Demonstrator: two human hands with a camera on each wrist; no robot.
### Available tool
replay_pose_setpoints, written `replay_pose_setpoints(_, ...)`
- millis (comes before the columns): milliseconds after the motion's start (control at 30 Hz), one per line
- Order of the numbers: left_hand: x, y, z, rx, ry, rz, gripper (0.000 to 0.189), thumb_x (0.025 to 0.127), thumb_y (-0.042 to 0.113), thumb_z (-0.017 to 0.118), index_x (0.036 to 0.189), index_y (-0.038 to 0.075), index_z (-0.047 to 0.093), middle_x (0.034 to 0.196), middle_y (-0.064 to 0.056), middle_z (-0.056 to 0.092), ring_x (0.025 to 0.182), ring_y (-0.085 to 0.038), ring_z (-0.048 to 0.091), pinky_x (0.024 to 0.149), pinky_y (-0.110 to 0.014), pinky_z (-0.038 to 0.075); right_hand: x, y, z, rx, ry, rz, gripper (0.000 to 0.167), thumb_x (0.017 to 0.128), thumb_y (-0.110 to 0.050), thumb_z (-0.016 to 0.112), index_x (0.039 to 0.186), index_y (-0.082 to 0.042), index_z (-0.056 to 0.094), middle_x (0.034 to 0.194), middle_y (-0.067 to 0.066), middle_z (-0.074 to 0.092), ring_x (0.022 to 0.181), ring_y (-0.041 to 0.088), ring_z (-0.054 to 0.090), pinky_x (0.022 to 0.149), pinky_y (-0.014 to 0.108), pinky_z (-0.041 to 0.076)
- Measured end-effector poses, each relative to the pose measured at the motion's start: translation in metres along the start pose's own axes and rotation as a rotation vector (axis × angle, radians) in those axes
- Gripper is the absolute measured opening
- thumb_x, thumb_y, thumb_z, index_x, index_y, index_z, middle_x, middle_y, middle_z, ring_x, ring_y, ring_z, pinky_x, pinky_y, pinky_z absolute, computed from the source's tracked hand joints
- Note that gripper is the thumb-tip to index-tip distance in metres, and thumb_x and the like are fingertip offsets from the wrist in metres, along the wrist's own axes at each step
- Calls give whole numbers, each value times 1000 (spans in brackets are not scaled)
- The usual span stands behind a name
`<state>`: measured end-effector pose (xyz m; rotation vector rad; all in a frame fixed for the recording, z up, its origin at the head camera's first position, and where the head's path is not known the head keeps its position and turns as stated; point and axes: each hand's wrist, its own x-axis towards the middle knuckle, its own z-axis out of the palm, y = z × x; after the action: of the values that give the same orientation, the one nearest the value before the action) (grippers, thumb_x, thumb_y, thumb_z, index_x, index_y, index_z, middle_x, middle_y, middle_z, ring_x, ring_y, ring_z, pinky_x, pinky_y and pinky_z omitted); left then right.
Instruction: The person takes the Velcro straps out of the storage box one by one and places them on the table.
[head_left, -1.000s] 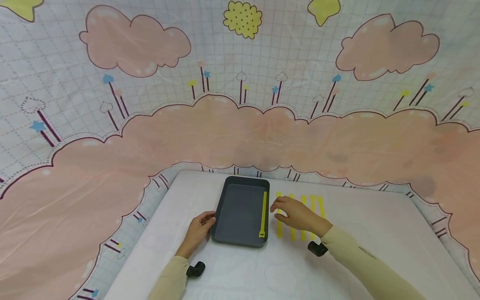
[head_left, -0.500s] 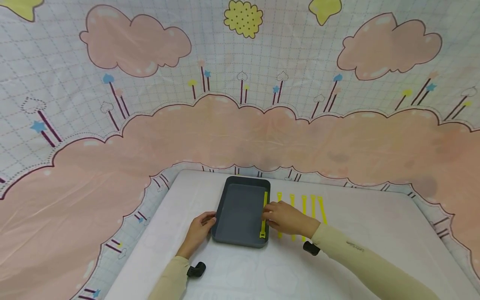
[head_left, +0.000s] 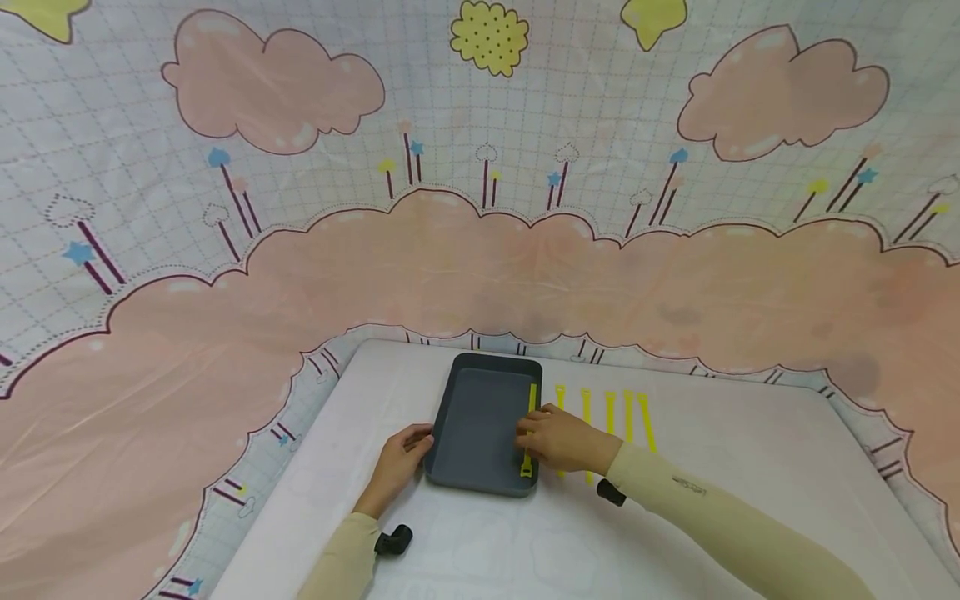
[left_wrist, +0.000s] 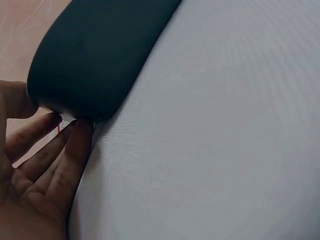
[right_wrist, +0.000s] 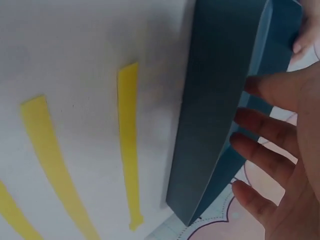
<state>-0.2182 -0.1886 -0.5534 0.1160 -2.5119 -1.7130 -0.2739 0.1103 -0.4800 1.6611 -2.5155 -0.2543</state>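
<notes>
A dark grey rectangular tray (head_left: 476, 425) lies on the white table. My left hand (head_left: 396, 462) touches its left side; in the left wrist view the fingertips rest against the tray's outer wall (left_wrist: 95, 60). Along the inside of the right edge lies a yellow cable tie (head_left: 527, 468) with a slotted head at its near end. My right hand (head_left: 566, 437) reaches over the right rim, its fingertips at the middle of that cable tie. In the right wrist view its fingers (right_wrist: 267, 125) are spread and slightly bent, the tips partly hidden behind the tray wall.
Several more yellow cable ties (head_left: 628, 414) lie in a row on the table (head_left: 720, 467), right of the tray; the right hand and forearm cover parts of them. A cloth printed with clouds (head_left: 480, 267) hangs behind the table.
My right hand has moved left from above the row of cable ties, over the tray's right rim, onto the cable tie inside. The left hand stays at the tray's side.
</notes>
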Motion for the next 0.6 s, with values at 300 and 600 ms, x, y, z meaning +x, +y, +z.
replay_pose_setpoints(300,0,-1,0,-13,-7,0,27,95,12,62,120,2,66,113,-16,70,101,-21,66,73,-19,50,10,-5,7,-81,-87,-10,15,97,-33,60,107,-28,70,106,-7,66,99,13,59,90,36,46)
replay_pose_setpoints(600,1,-3,0,-12,4,6,26,95,12,62,119,0,67,111,-18,70,99,-21,66,71,-19,51,19,-11,5,-197,-127,-14,19,91,-35,67,109,-31,71,103,-7,66,93,14,56,79,33,44)
